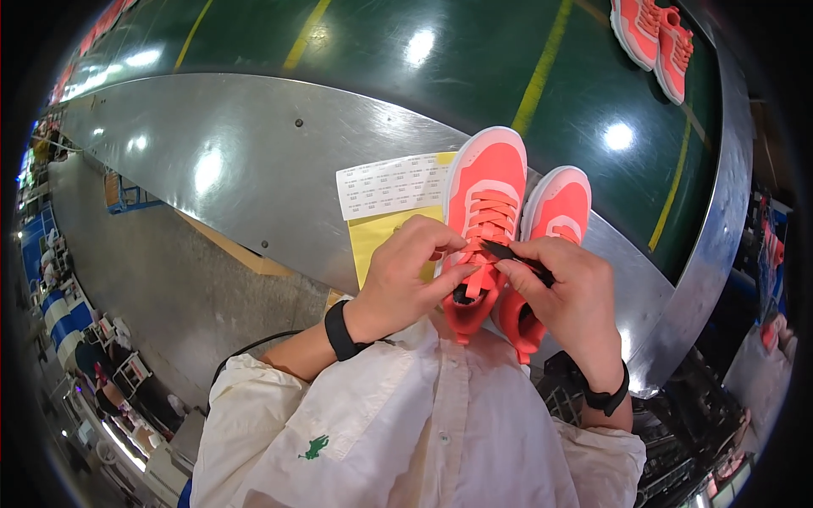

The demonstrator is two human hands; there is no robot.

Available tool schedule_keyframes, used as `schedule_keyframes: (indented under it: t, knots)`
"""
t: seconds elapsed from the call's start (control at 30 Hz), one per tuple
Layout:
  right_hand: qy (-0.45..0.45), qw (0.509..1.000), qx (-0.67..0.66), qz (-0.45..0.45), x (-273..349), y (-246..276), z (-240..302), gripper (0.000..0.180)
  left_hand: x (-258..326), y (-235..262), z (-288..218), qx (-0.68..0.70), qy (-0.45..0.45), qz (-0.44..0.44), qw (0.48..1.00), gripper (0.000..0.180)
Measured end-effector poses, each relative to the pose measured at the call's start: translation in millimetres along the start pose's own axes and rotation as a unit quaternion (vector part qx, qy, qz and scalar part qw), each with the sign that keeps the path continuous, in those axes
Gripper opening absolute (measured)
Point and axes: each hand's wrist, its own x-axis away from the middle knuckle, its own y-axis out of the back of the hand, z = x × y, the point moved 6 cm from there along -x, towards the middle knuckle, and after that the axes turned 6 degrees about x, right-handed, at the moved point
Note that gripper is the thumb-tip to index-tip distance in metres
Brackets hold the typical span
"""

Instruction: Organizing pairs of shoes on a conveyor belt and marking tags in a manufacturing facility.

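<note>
A coral-pink sneaker [484, 166] with a white sole lies in front of me, toe pointing away and heel against my shirt. Its mate [566, 197] lies just to the right, partly covered by my right hand [569, 292]. That hand is closed around a slim black pointed tool [500, 249], perhaps tweezers, whose tip touches the laces. From the left, my left hand [413, 269] pinches the coral shoelace [479, 257] near the top of the lacing, thumb and forefinger curled in. Exactly what lies between those fingertips is partly hidden.
Left of the shoes, a white label sheet [394, 186] lies over yellow paper [373, 241] on the metal ledge [246, 169]. Beyond runs a green conveyor belt [474, 76] with yellow lines. Another coral pair [656, 42] sits at its far right.
</note>
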Motion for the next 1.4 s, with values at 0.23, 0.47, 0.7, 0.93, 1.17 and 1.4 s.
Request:
schedule_keyframes:
  t: [0.23, 0.47, 0.7, 0.93, 1.17, 1.4]
  knots:
    - [-0.012, 0.998, 0.019, 0.065, -12, -7, 1, 0.021, -1, 2, -1, -0.032, -0.032, -0.008, 0.999, 0.030]
    - [0.042, 0.995, 0.074, 0.054, -18, -8, 15, 0.020, -2, 2, -8, -0.099, -0.109, -0.022, 0.989, 0.028]
    - [0.027, 0.984, 0.142, 0.101, -19, -6, 20, 0.021, -3, 1, -10, -0.104, -0.103, -0.005, 0.989, 0.030]
    - [-0.180, 0.941, -0.251, -0.135, 33, 9, -38, 0.016, 1, 4, 0, -0.046, -0.067, 0.006, 0.997, 0.036]
    - [-0.234, 0.911, -0.291, -0.173, 83, -2, -57, 0.027, -5, -12, -23, -0.117, -0.164, 0.087, 0.976, 0.055]
    - [-0.259, 0.917, -0.271, -0.138, 99, -20, -80, 0.036, -12, -21, -30, -0.203, -0.144, 0.160, 0.955, 0.051]
